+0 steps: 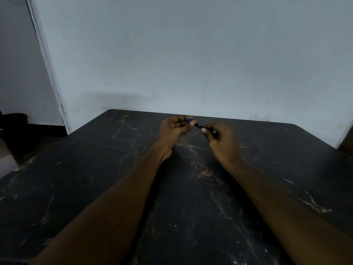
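Note:
A thin blue and black pen [198, 125] is held between both hands above the far part of a black marble-patterned table [95, 178]. My left hand [174, 131] grips its blue end with curled fingers. My right hand [219, 138] pinches the black end with its fingertips. Most of the pen is hidden inside the two hands; only a short middle stretch shows. Both forearms reach forward over the tabletop.
A pale wall [191, 54] stands right behind the table's far edge. A dark shape [17, 129] sits on the floor at the left, past the table's left edge. A brown object [347, 140] shows at the right edge.

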`<state>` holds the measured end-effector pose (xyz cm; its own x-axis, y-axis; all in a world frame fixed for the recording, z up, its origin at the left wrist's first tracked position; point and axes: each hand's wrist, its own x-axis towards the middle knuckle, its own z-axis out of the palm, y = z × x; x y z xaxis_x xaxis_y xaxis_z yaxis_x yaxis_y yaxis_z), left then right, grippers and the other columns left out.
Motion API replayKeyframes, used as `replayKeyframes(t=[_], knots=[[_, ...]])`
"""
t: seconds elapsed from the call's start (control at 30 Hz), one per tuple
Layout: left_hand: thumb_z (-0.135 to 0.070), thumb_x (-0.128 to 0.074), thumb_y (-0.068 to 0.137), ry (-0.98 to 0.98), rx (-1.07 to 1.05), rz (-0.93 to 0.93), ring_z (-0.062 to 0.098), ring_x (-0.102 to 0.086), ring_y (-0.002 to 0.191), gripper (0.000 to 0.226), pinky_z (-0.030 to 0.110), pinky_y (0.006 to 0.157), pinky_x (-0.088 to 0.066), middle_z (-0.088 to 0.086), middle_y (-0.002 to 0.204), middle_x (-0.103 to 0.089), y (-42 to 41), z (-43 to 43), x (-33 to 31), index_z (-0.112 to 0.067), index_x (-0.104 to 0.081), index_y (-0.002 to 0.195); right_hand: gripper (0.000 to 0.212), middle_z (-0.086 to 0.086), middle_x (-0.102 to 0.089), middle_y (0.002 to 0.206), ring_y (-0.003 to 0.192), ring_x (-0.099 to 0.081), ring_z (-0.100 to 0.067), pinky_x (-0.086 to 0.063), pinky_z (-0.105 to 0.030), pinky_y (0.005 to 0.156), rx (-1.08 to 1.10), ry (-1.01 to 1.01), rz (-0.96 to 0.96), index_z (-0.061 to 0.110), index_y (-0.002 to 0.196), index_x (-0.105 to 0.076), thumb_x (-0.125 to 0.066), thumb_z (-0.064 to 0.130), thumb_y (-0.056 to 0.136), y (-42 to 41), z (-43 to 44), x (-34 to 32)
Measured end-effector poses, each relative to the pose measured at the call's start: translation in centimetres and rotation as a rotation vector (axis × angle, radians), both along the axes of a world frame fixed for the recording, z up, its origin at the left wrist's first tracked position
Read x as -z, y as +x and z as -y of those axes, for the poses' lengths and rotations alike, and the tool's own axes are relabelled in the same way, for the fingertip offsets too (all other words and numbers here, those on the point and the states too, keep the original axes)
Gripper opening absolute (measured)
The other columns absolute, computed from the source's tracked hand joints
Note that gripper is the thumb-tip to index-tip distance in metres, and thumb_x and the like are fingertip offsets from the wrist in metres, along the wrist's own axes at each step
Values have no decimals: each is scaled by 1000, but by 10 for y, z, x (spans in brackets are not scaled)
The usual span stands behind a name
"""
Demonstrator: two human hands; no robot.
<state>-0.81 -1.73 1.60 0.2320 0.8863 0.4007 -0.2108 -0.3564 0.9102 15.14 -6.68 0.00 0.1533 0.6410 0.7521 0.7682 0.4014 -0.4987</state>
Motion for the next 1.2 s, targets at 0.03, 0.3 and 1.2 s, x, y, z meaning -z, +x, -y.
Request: replayKeyframes(t=[0.03, 0.3, 1.2], knots=[[-6, -71, 87, -7, 18, 7, -2, -68, 79, 21, 12, 59, -49, 2, 95, -75, 0, 0, 0, -5, -70, 107, 15, -6, -69, 88, 83, -59, -20, -48, -37, 69, 7, -10, 6, 9, 93, -72, -64, 22, 93, 0, 0, 0], [-33, -75, 84, -125, 37, 42, 9, -66, 69, 31, 25, 57, -42, -1, 102, -75, 1, -2, -2, -18, -70, 110, 10, 2, -67, 90, 84, -52, -9, -40, -18, 68, -16, 36, 15, 14, 97, -71, -65, 20, 91, -3, -1, 1], [-40, -74, 83, -151, -73, 80, 5, -59, 55, 21, 19, 48, -42, -5, 81, -76, 1, -10, 3, -19, -75, 84, 13, -1, -66, 93, 87, -56, -14, -44, -29, 68, -18, 15, -37, 14, 96, -69, -68, 25, 90, 1, -6, 4]])
